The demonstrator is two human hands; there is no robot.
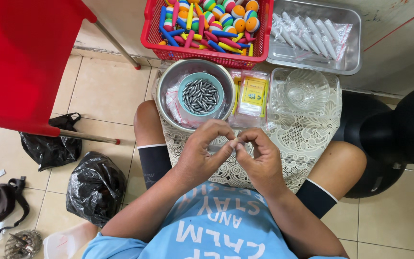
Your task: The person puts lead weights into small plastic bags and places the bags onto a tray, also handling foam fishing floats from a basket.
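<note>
On a tiled floor beside a red plastic chair (22,62), a seated person works over a lace cloth (307,139) spread across the lap. Ahead stand a red basket (207,50) of colourful foam floats, a metal tray (350,52) of packets, and a steel bowl (168,84) holding a teal dish of grey sinkers (200,95). The left hand (202,153) and right hand (259,158) meet, fingers pinched together on something too small to identify.

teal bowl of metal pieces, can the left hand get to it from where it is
Probably yes: the teal bowl sits open-topped inside the steel basin just ahead of the left hand, with nothing lying between them.
</note>
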